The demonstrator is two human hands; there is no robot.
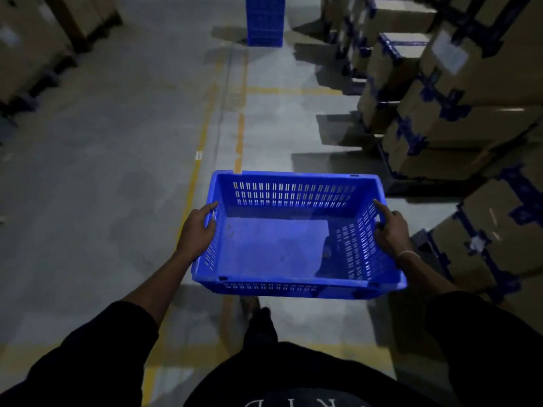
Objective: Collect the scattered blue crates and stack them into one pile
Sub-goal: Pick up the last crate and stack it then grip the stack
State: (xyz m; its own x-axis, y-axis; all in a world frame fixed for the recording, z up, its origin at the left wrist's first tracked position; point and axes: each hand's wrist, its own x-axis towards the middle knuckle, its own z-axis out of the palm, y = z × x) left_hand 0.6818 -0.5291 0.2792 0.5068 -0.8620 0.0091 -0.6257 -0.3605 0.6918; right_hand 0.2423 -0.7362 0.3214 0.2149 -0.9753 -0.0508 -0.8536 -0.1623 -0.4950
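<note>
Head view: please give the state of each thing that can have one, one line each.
blue crate: empty, upright, carried off the floor.
left hand: gripping the crate's left wall.
right hand: gripping its right wall.
crate pile: standing on the floor ahead.

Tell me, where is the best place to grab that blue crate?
By its two short end walls, one hand from each side, as the left hand and right hand do now. The blue crate is wide, open-topped and empty, so an end grip under the rim holds it level.

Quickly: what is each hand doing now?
Left hand: closed on the left rim of the blue crate.
Right hand: closed on its right rim.
</note>
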